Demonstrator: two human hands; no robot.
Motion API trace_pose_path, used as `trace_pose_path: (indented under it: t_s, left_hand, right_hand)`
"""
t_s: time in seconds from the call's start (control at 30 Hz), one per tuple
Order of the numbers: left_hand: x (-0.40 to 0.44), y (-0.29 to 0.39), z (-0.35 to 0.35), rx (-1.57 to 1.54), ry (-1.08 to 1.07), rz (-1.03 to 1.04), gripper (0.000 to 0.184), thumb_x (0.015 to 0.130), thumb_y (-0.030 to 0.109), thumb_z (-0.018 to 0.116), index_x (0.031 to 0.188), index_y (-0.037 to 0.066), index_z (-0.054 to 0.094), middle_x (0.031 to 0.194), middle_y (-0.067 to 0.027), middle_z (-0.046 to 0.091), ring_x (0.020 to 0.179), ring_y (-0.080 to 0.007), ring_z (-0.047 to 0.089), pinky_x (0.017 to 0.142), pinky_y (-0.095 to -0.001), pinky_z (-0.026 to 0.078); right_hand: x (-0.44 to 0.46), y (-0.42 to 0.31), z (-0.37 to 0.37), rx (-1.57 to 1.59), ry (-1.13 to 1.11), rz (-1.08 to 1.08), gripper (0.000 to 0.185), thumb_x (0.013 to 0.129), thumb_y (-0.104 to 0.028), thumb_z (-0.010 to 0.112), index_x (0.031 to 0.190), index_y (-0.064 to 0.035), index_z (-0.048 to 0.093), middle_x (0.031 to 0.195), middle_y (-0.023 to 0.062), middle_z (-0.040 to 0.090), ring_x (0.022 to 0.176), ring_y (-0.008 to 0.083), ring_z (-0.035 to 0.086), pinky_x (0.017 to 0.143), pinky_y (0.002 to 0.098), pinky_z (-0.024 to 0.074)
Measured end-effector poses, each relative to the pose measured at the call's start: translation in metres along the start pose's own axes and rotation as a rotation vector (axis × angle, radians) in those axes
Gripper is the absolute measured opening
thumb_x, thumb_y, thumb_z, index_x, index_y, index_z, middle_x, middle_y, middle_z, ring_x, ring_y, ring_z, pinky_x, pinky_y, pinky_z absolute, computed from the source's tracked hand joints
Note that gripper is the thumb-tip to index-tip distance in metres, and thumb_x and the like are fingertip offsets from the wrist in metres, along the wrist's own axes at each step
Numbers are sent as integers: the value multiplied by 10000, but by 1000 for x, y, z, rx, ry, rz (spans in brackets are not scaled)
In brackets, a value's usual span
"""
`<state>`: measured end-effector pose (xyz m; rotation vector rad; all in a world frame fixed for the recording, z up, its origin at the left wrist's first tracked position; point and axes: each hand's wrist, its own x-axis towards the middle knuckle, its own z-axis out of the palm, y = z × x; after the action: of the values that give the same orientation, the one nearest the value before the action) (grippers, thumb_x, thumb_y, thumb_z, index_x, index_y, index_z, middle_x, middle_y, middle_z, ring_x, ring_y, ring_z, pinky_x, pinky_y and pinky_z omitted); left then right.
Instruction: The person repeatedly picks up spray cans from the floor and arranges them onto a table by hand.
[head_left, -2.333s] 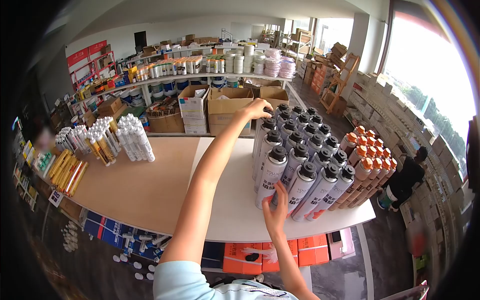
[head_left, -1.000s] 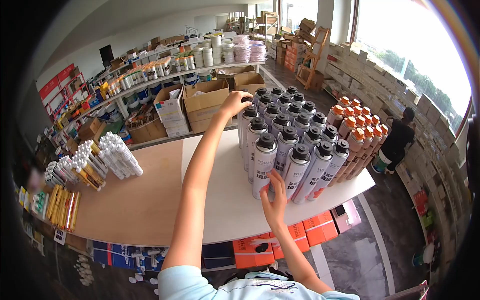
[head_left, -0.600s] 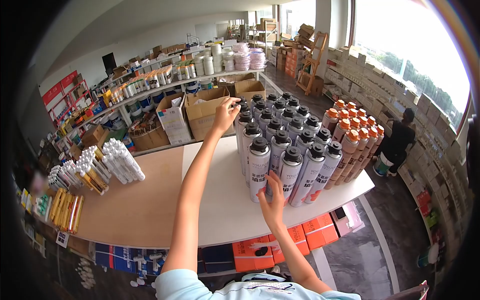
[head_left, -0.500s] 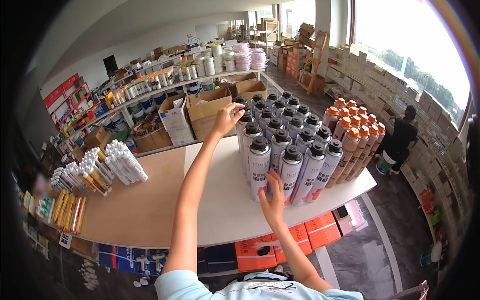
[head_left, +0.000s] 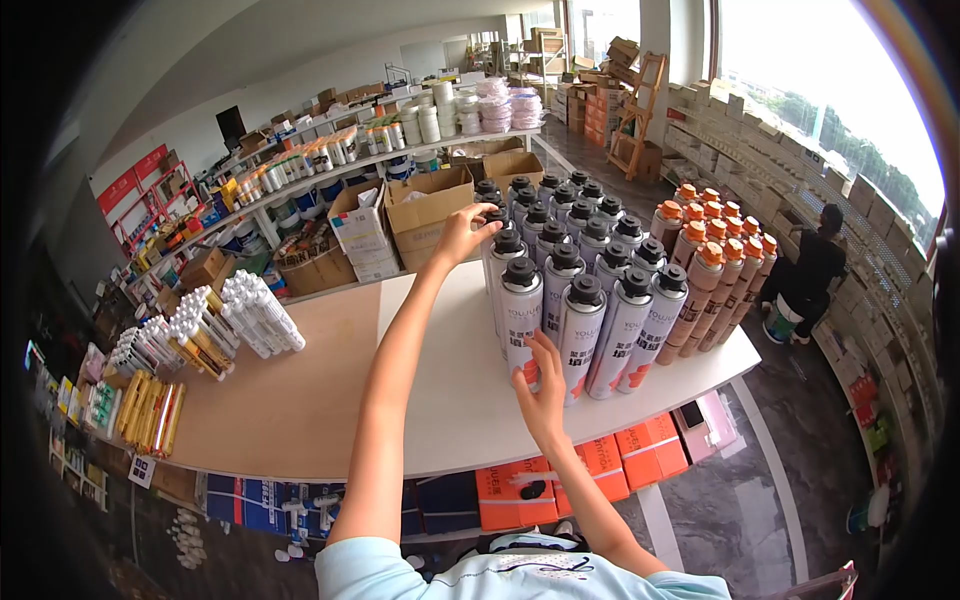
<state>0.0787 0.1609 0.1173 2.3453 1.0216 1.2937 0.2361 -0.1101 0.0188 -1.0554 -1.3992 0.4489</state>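
- Left hand [head_left: 464,235] reaches to the far left corner of the black-capped cans [head_left: 583,335], with its fingers curled and its fingertips at the caps; the pictures do not show whether they are clamped on one.
- Right hand [head_left: 541,392] is lower and nearer, with thumb and fingers spread apart, the fingertips against the printed side of the can at the near left corner; it is not closed around it.
- Black-capped cans stand upright in a close block on the right part of the desk [head_left: 440,420], their pale sides printed with dark lettering and red marks.
- Orange-capped cans [head_left: 700,285], with brownish bodies, stand in another tight block just to the right of them.
- Desk has a tan surface on the left and a whitish one on the right.
- White tubes [head_left: 262,318] form a group at the far left of the desk, and yellow tubes [head_left: 155,415] are nearer, by the left end.
- Orange boxes [head_left: 510,505] sit below the near edge of the desk, with a blue box [head_left: 245,503] to the left.
- Open cardboard boxes [head_left: 430,215] are beyond the far edge, in front of a shelf [head_left: 350,163] carrying containers.
- Another person [head_left: 818,262] in dark clothing is at the right, well apart from both hands, beside shelving [head_left: 870,290].
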Motion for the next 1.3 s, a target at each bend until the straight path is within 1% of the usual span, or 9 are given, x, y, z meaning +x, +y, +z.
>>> trace_pose_path:
  t_s: [0.27, 0.33, 0.43, 0.57, 0.67, 0.77, 0.87, 1.03, 1.3]
  left_hand:
    - [5, -8, 2, -35, 15, 43, 424, 853, 288, 761, 1195, 57, 660, 1133, -110, 704, 929, -227, 705, 822, -348, 551]
    - [2, -8, 1, -51, -4, 26, 445, 859, 287, 757, 1225, 61, 642, 1147, -110, 698, 957, -232, 701, 847, -358, 546]
    - [-4, -7, 1, -26, 6, 25, 451, 865, 286, 749, 1241, 67, 631, 1149, -115, 697, 984, -246, 695, 859, -370, 544]
    - [-10, 9, -5, 48, -30, -5, 438, 922, 288, 695, 1294, 79, 595, 1261, -118, 642, 1135, -247, 639, 944, -391, 524]
    - [-16, 35, -11, -23, 84, 5, 436, 923, 292, 694, 1286, 70, 603, 1234, -117, 653, 1116, -232, 638, 955, -383, 526]
    - [-25, 61, -17, -143, -1, 9, 426, 915, 287, 705, 1266, 61, 618, 1229, -103, 650, 1080, -216, 639, 957, -375, 532]
    - [-32, 66, -17, 82, -236, -4, 449, 861, 233, 759, 1262, 90, 618, 1263, -64, 630, 1056, -202, 631, 948, -367, 519]
    - [-43, 51, -1, -34, -196, 19, 551, 833, 210, 763, 1328, 130, 534, 1216, -69, 639, 1035, -209, 625, 908, -362, 515]
    - [-47, 60, 6, 166, -69, 50, 543, 826, 210, 770, 1308, 114, 539, 1145, -76, 661, 930, -178, 650, 844, -340, 530]
  right_hand:
    - [-5, -7, -12, -12, 7, -9, 478, 851, -10, 604, 1322, -35, 522, 1458, 172, 441, 1128, 254, 553, 869, 329, 491]
    - [-7, -13, -13, 42, 9, 45, 457, 847, 18, 591, 1298, -30, 538, 1425, 191, 467, 1277, 332, 506, 1036, 381, 438]
    - [-10, -6, -10, -12, 2, -4, 477, 852, -9, 600, 1322, -31, 522, 1454, 176, 441, 1100, 250, 553, 881, 335, 488]
    - [-11, -4, -8, -39, -2, -43, 474, 858, -23, 603, 1324, -36, 521, 1446, 179, 443, 1124, 269, 537, 901, 348, 481]
    - [-6, -7, -7, -34, -10, -55, 476, 865, -36, 603, 1332, -37, 511, 1449, 183, 432, 1180, 300, 517, 915, 361, 473]
    - [-2, -9, -7, -16, -38, 3, 485, 870, -45, 602, 1344, -37, 496, 1463, 190, 411, 1227, 321, 502, 913, 367, 474]
    - [0, -4, -1, -49, -43, 21, 506, 877, -53, 596, 1366, -37, 467, 1473, 202, 391, 1255, 343, 487, 912, 374, 471]
    - [-3, 7, 4, -94, -40, -52, 530, 883, -62, 588, 1387, -38, 426, 1489, 215, 356, 1278, 377, 464, 937, 406, 457]
    - [-6, 4, 1, 1, -98, 64, 517, 889, -67, 587, 1378, -27, 423, 1499, 216, 339, 1303, 381, 441, 981, 427, 450]
